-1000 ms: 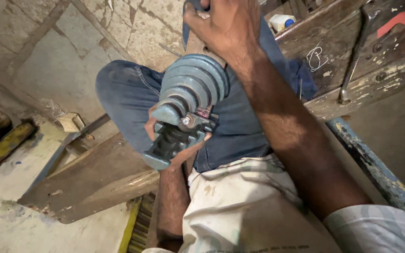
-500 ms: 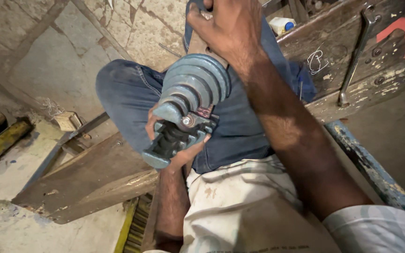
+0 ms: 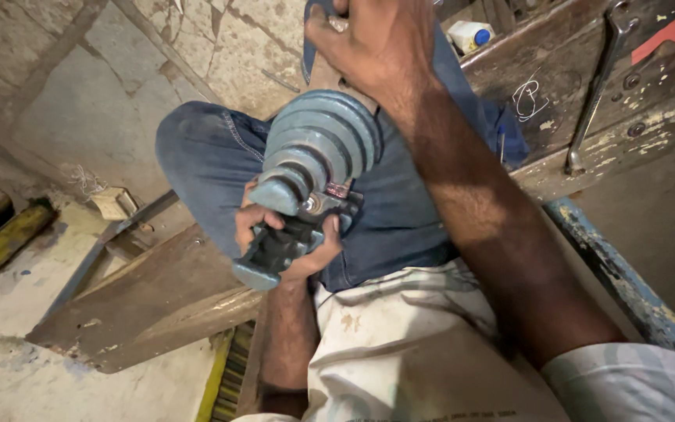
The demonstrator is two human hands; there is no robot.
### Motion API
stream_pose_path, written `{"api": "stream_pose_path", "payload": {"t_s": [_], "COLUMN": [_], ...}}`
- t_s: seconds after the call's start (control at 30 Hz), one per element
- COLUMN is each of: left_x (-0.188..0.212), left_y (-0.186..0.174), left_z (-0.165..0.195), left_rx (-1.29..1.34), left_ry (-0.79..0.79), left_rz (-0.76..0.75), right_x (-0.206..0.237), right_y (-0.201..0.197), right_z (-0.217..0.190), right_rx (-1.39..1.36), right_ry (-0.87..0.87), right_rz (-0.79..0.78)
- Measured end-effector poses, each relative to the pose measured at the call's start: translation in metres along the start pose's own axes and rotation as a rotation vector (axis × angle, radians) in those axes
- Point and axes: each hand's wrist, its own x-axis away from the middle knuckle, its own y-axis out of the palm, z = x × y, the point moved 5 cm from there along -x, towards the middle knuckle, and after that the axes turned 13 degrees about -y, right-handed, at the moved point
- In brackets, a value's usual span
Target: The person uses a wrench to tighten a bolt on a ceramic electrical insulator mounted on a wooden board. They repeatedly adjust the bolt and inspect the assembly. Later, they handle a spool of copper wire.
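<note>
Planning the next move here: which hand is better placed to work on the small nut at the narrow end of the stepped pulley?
Probably the left hand: its fingers already sit beside the nut on the stepped pulley. The right hand grips something up behind the wide end.

Rough little repair workshop, this.
Scarred wooden bench (image 3: pixel 587 133), spanner (image 3: pixel 599 86) lying on it, stained concrete floor (image 3: pixel 9 367), cracked wall (image 3: pixel 220 39).

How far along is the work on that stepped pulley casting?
Done: nothing visibly finished; no loose parts or removed fasteners show. In hand: the left hand grips the dark cast-metal base under the grey-blue stepped cone pulley, propped on the blue-jeaned knee; the right hand holds a tool handle above it, head hidden. Left: cannot tell; the shaft-end nut sits in place.
</note>
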Motion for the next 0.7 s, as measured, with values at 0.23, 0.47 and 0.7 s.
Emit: {"api": "stream_pose_path", "payload": {"t_s": [0.23, 0.47, 0.7], "left_x": [0.001, -0.001, -0.007], "left_y": [-0.003, -0.011, -0.007], "left_z": [-0.005, -0.006, -0.007], "left_rx": [-0.108, -0.123, 0.033], "left_ry": [0.045, 0.08, 0.017], "left_rz": [0.001, -0.031, -0.098], "right_x": [0.002, 0.003, 0.002], "right_y": [0.0, 0.003, 0.002], "right_z": [0.0, 0.001, -0.001], "right_rx": [-0.012, 0.013, 0.006], "right_ry": [0.032, 0.014, -0.005], "right_rz": [-0.004, -0.024, -0.008]}}
